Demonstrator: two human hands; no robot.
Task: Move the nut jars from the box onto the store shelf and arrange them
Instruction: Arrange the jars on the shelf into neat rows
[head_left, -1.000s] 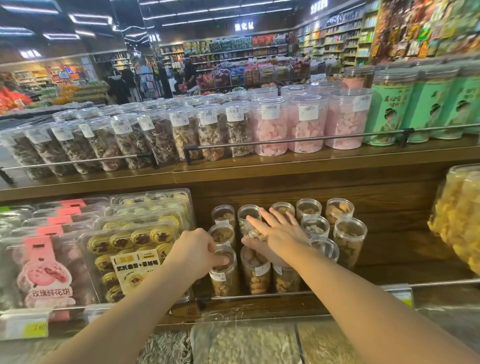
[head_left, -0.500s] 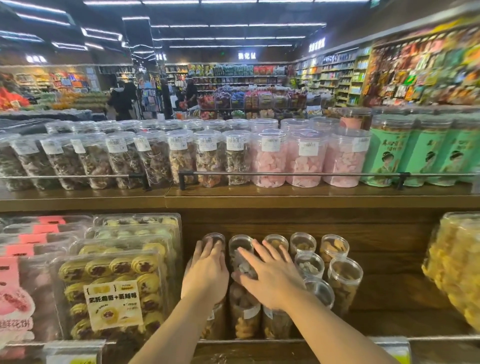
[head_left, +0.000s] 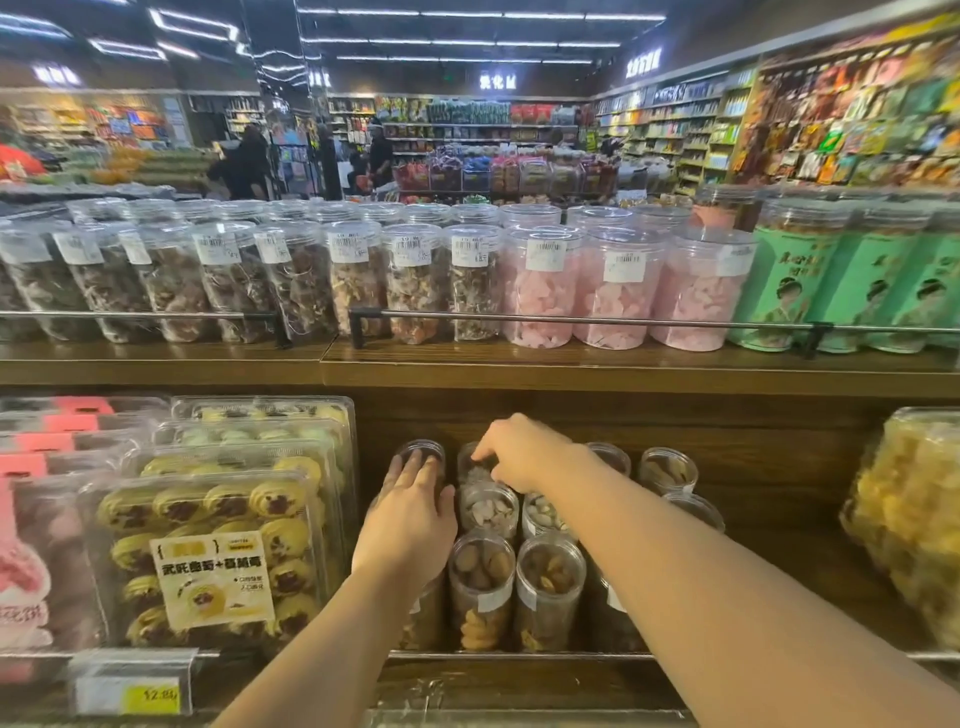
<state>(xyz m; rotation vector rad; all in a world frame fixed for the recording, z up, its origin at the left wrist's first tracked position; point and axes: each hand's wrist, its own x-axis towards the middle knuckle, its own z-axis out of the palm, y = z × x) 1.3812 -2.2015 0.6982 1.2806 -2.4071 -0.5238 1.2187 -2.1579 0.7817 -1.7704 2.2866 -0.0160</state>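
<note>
Several small clear nut jars (head_left: 481, 571) stand in rows on the lower wooden shelf (head_left: 779, 571), behind a metal rail (head_left: 519, 656). My left hand (head_left: 410, 519) lies flat over the left column, palm on a hidden jar and fingertips on the lid of the back-left jar (head_left: 422, 450). My right hand (head_left: 524, 457) reaches to the back row, its fingers curled down around the lid of a back jar (head_left: 467, 467). Two more jars (head_left: 667, 470) stand at the back right. No box is in view.
Clear boxes of yellow cookies (head_left: 218, 545) press against the jars on the left, with pink pastry boxes (head_left: 31, 571) beyond. A yellow snack bag (head_left: 914, 519) sits at the right. The upper shelf holds large jars (head_left: 540, 291) and green canisters (head_left: 789, 291). People stand far back.
My right hand has moved from the middle jars up to the back row and curled its fingers. My left hand stays flat on the left column. The view has tilted upward.
</note>
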